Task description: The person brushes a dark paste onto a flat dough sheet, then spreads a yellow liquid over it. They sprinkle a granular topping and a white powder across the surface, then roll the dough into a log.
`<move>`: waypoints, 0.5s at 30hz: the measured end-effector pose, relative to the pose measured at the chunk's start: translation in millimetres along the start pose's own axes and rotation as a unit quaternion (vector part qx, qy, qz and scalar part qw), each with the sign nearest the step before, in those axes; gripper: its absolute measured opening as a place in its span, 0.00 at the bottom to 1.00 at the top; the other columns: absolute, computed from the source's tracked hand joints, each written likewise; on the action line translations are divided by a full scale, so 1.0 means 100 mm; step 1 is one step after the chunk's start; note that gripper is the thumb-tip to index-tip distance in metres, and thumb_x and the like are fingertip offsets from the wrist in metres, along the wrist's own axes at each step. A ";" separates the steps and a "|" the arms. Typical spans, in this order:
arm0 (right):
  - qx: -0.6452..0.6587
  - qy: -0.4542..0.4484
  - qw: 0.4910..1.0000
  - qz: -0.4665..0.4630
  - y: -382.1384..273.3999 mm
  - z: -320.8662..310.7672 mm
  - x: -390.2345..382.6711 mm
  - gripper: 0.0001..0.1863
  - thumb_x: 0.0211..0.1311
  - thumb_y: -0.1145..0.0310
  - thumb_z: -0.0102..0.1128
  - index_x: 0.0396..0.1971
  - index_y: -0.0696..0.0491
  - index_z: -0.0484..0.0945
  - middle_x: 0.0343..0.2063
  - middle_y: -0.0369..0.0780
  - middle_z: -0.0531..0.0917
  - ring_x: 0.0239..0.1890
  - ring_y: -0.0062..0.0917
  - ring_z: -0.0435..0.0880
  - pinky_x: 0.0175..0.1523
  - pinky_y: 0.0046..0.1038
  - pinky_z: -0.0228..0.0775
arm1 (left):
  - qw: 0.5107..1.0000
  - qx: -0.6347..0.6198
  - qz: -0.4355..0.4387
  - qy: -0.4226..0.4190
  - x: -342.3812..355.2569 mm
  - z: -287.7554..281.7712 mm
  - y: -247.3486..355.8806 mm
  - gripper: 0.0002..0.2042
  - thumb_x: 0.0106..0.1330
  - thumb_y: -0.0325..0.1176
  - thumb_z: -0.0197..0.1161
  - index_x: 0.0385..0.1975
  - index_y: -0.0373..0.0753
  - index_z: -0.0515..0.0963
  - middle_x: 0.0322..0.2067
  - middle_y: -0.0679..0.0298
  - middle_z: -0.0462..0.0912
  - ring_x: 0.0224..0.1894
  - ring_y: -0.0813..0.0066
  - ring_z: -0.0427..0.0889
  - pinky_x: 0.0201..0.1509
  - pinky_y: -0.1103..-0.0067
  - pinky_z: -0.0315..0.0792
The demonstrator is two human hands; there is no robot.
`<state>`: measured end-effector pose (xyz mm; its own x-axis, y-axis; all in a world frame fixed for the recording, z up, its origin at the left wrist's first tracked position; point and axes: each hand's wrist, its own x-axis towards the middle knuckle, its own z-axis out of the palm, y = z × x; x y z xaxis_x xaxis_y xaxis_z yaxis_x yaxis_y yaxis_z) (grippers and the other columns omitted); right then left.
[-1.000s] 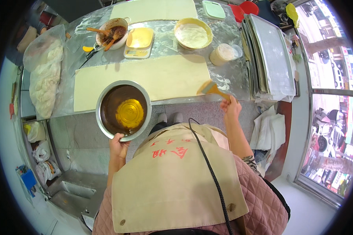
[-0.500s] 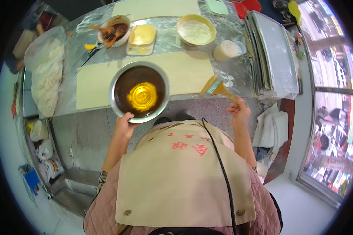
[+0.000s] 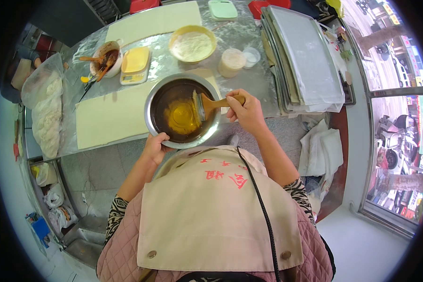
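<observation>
oil (image 3: 182, 117) sits yellow at the bottom of our round metal bowl (image 3: 151, 123), and the bowl is up off the table now, close to our chest. a moment ago it was lower and more to the left, and our brush was out over the table edge. now the brush (image 3: 203, 104) is inside the bowl, its bristles down near the oil — so we think the brush is getting loaded.

our left hand (image 3: 154, 146) grips the near rim of the bowl, thumb on top, fingers under where we cannot see them. our right hand (image 3: 246, 110) is curled tight around the wooden handle of the brush.

just past the bowl lies a long pale sheet of dough (image 3: 113, 117) on the shiny table (image 3: 254, 80). farther back are a yellow bowl of flour (image 3: 192, 44), a small scale (image 3: 135, 63), a bowl of brown filling (image 3: 105, 58) and a plastic cup (image 3: 231, 62). a stack of flat trays (image 3: 305, 56) sits to the right — a big bag of dough (image 3: 44, 110) to the left.
</observation>
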<state>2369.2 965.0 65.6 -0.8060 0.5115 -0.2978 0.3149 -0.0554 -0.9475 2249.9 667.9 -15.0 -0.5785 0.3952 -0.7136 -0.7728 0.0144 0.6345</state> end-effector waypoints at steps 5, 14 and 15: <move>-0.016 0.072 0.997 0.011 0.30 -1.19 0.25 0.10 0.73 0.66 0.63 0.43 0.58 0.81 0.19 0.34 0.80 0.19 0.14 0.78 0.23 0.19 0.68 | 0.998 -0.013 -0.049 -0.035 0.19 1.08 -0.44 0.21 0.62 0.21 0.57 0.57 0.30 0.69 0.45 0.54 0.81 0.41 0.59 0.88 0.43 0.62 0.90; -0.038 0.113 0.991 0.054 0.46 -2.61 0.56 0.14 0.74 0.61 0.60 0.44 0.58 0.83 0.19 0.35 0.79 0.18 0.15 0.76 0.24 0.20 0.68 | 0.993 -0.045 -0.098 -0.053 0.49 2.45 -1.03 0.21 0.61 0.20 0.57 0.57 0.33 0.69 0.44 0.53 0.81 0.38 0.57 0.88 0.41 0.57 0.89; -0.039 0.109 0.993 0.034 0.40 -2.78 0.64 0.14 0.75 0.61 0.59 0.44 0.58 0.84 0.19 0.35 0.79 0.18 0.15 0.76 0.23 0.20 0.68 | 0.993 -0.057 -0.081 -0.067 0.52 2.63 -1.07 0.22 0.62 0.20 0.57 0.57 0.32 0.69 0.44 0.54 0.81 0.38 0.58 0.88 0.40 0.58 0.90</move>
<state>2470.0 1234.0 40.8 -0.6565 0.6832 -0.3199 0.4087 -0.0343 -0.9120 2370.9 928.7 -41.9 -0.4100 0.5152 -0.7526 -0.8818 -0.0131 0.4714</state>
